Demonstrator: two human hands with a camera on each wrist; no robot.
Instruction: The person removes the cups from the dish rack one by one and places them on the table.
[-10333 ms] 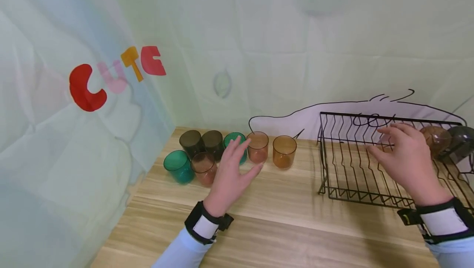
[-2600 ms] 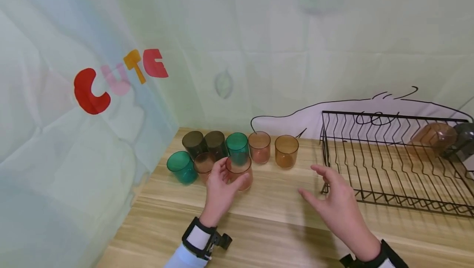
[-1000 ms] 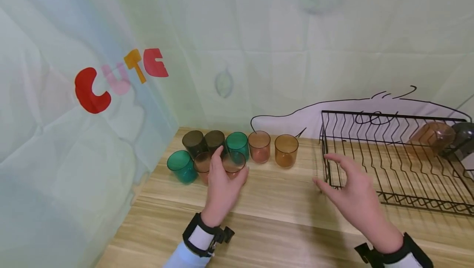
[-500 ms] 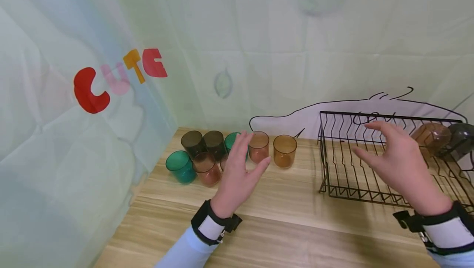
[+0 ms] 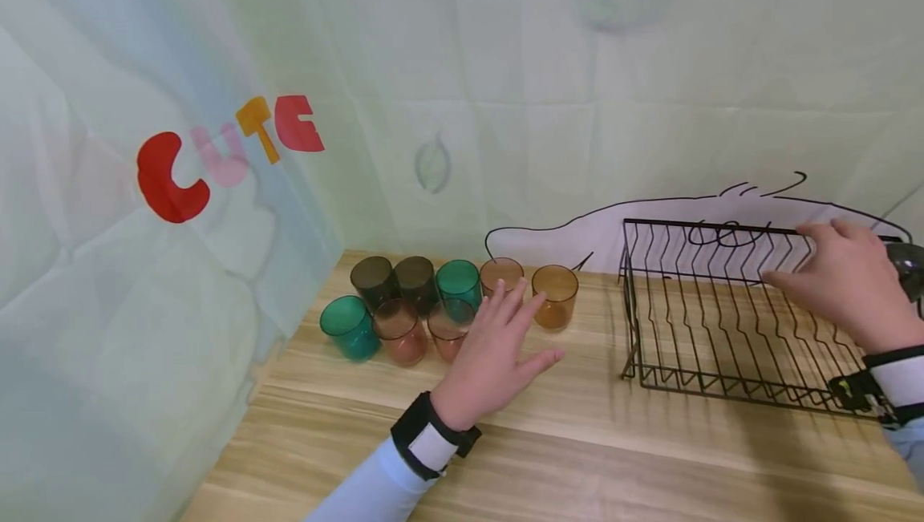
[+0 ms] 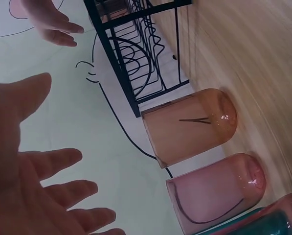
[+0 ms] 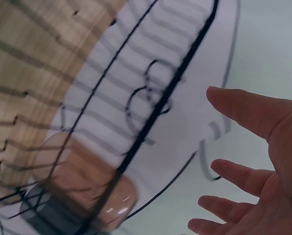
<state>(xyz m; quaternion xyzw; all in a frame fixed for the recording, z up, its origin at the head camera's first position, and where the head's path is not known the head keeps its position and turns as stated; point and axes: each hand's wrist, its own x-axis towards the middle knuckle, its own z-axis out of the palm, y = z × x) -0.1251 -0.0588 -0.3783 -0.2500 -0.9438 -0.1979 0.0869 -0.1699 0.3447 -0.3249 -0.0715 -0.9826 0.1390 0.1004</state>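
My left hand [image 5: 491,362], fingers spread, hovers over the table just right of a front pink glass tumbler [image 5: 442,337] and partly covers it. An amber tumbler [image 5: 554,305] and another pink tumbler [image 6: 214,193] stand beyond the fingertips. My right hand [image 5: 852,285] is above the black wire dish rack [image 5: 686,224], thumb and fingers apart, holding nothing. Lying in the rack near that hand are a pinkish-brown tumbler [image 7: 94,178], hidden behind the hand in the head view, and a dark grey tumbler [image 5: 908,259] at the right edge.
Left of my left hand stand a teal tumbler [image 5: 350,331], another pink tumbler [image 5: 399,333], two dark grey tumblers [image 5: 374,281] and a second teal tumbler [image 5: 459,277]. A printed cloth [image 5: 505,145] hangs behind the wooden table [image 5: 577,442].
A second pink tumbler now stands in the front row; my left hand has let go of it and drawn back rightward. My right hand has moved right, over the tumblers in the rack.
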